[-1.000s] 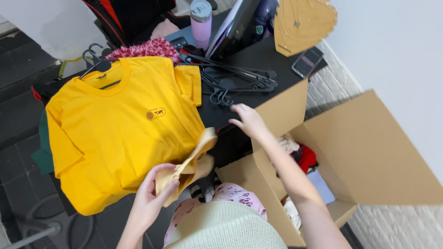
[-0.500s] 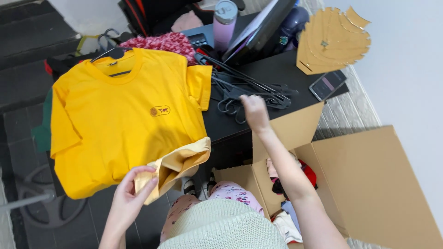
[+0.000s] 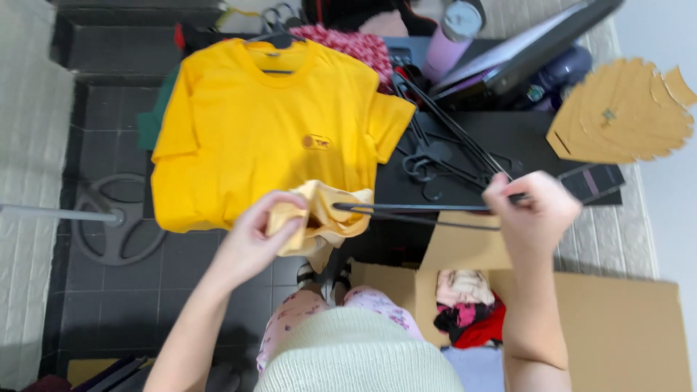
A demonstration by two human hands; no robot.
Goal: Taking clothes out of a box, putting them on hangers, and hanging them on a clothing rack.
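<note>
The pale yellow garment (image 3: 323, 218) is bunched up in the left hand (image 3: 265, 232), held in the air just below the hem of the bright yellow T-shirt (image 3: 268, 131) that hangs spread out on its own hanger. It looks like thin, soft cloth: light, floppy and likely to slump wherever it is not supported, so the gathered edge or neck opening seems the sensible place to hold it. The left fingers (image 3: 287, 207) are curled closed around that bunch, pinching the folds with the opening turned toward the right.

The black hanger (image 3: 414, 210) reaches across from the right hand (image 3: 534, 210), its far end touching or just entering the mouth of the garment; which of the two cannot be told. It reads as thin, stiff and light, probably plastic or wire, easy to steer from one end. The right fingers (image 3: 508, 192) are closed around the hanger's near end, above the edge of the dark tabletop (image 3: 501, 138).

More black hangers (image 3: 443, 149) lie tangled on the tabletop, beside a lilac bottle (image 3: 454, 36) and a tan cardboard cutout (image 3: 624, 112). Below the right forearm an open cardboard box (image 3: 617, 327) holds folded clothes (image 3: 468, 305) in pink and red.
</note>
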